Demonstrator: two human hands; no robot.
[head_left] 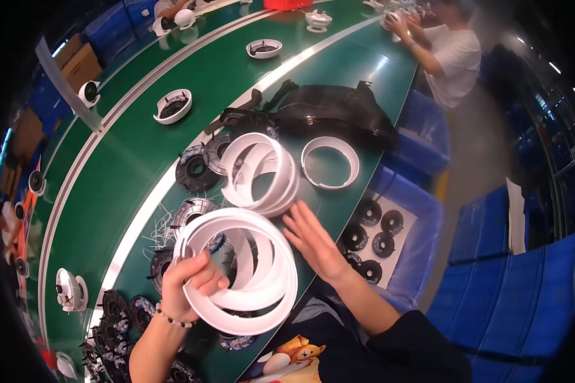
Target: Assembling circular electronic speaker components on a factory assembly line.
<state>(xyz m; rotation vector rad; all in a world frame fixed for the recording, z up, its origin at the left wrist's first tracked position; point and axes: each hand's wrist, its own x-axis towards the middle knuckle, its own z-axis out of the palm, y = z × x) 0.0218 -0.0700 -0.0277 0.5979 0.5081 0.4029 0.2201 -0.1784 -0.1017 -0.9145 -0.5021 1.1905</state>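
My left hand [195, 281] is closed around the left side of a stack of white plastic rings [286, 290], its fingers curled through the opening. The stack is tilted above the table edge, and black parts show through its middle. My right hand [316, 246] is flat with fingers stretched, its fingertips beside a second stack of white rings [289, 185]; whether they touch it I cannot tell. A single white ring [330, 142] lies farther right on the green table. Black round parts with prongs [197, 171] lie to the left of both stacks.
A black bag [332, 108] lies beyond the rings. Along the left runs a green conveyor [134, 172] carrying white housings [174, 107]. A blue-lined bin [421, 255] with black discs [383, 244] stands at right. A co-worker [453, 57] works at the far right.
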